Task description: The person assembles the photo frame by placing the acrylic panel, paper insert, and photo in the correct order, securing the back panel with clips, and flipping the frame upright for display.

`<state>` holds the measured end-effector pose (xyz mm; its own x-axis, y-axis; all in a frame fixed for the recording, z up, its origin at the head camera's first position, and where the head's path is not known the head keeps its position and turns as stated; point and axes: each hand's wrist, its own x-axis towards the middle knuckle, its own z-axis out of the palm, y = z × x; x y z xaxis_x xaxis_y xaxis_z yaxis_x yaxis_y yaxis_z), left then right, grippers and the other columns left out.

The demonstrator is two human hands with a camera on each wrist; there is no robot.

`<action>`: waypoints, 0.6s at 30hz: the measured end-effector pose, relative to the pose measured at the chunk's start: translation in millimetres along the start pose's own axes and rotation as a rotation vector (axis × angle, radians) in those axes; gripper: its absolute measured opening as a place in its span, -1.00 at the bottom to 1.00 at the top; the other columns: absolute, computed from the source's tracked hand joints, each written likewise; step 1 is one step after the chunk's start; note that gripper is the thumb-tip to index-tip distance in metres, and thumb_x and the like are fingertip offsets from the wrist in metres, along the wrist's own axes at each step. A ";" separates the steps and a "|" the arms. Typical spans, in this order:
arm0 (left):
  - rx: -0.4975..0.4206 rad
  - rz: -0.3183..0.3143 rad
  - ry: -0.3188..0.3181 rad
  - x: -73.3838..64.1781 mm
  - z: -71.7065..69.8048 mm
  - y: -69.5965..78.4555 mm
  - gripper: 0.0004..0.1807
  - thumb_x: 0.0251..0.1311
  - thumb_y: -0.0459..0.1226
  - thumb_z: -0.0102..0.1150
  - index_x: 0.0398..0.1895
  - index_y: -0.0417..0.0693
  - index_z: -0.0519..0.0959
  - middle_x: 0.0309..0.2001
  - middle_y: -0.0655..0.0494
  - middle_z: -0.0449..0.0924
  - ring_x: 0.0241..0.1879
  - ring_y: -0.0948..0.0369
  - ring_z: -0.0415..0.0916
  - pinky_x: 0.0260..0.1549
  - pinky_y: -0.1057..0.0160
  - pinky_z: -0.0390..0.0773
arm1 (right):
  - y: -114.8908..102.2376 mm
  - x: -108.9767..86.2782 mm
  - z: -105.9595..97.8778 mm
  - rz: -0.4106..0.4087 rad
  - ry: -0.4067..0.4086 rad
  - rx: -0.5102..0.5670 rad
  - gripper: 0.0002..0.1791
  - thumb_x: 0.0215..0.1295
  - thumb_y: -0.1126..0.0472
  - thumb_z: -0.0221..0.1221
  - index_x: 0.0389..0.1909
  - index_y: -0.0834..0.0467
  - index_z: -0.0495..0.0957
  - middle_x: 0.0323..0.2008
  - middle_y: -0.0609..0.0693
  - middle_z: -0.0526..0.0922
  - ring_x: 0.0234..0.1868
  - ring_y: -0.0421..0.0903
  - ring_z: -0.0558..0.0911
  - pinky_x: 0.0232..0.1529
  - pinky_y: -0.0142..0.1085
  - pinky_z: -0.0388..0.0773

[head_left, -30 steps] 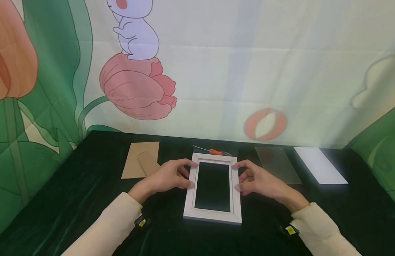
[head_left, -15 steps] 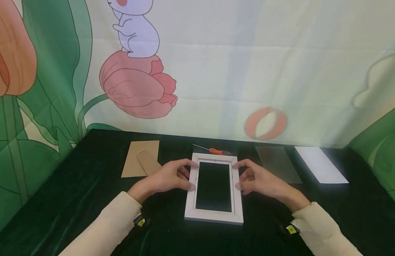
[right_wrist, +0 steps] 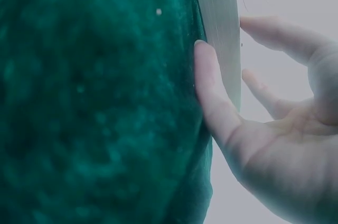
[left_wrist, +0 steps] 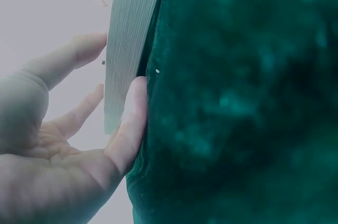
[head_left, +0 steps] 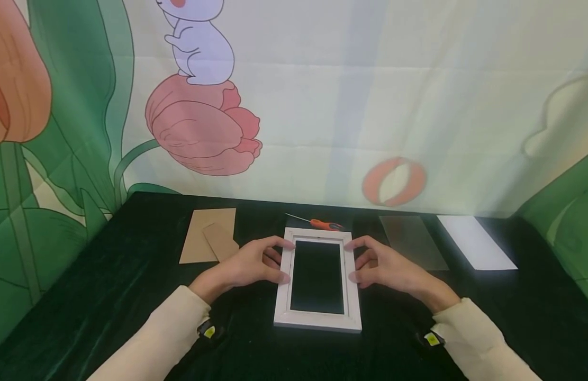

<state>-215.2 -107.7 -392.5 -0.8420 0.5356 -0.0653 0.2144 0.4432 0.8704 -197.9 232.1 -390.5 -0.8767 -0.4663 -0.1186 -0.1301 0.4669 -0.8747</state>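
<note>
- Head view: the white frame (head_left: 317,320) is held at the middle of the dark green cloth (head_left: 108,328), between both hands.
- Head view: the frame's left bar is gripped by the left hand (head_left: 246,264); its index finger and thumb are parted in a wide curve, the index tip placed farther along the bar, the thumb tip nearer.
- Head view: the right bar is gripped in the same way by the right hand (head_left: 391,267).
- Head view: an orange-handled screwdriver (head_left: 324,225) is laid just beyond the frame; at far left, a brown board (head_left: 197,241) is partly covered by a smaller brown piece (head_left: 220,242); at far right, a clear sheet (head_left: 413,243) is set beside a white sheet (head_left: 477,242).
- Left wrist view: the frame's grained side is touched by the thumb, its opposite edge by the index finger; a gap is left between them.
- Right wrist view: the frame's edge is likewise held between bent thumb and index finger.
</note>
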 end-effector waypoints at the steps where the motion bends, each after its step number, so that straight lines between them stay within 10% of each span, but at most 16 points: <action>1: -0.001 -0.002 0.002 -0.2 0.3 0.1 -0.26 0.15 -0.29 0.58 0.40 -0.12 0.48 0.01 -0.12 0.59 -0.11 0.04 0.69 0.01 -0.01 0.73 | 0.2 0.1 -0.1 0.004 0.001 0.003 -0.22 0.36 0.17 0.42 0.47 0.20 0.24 0.01 0.23 0.60 -0.13 0.13 0.72 -0.02 -0.04 0.74; 18: -0.020 0.013 0.005 -1.4 3.6 -1.7 -0.29 0.22 -0.29 0.53 0.44 -0.11 0.47 0.09 -0.15 0.56 -0.08 0.03 0.67 0.05 -0.04 0.71 | 3.2 0.3 -0.9 0.030 0.004 0.043 -0.25 0.40 0.19 0.39 0.44 0.22 0.19 -0.02 0.23 0.59 -0.07 0.15 0.70 0.00 -0.04 0.74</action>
<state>-212.6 -106.6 -395.7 -0.8416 0.5377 -0.0517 0.2152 0.4215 0.8809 -199.0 234.1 -393.0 -0.8817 -0.4497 -0.1428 -0.0839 0.4473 -0.8904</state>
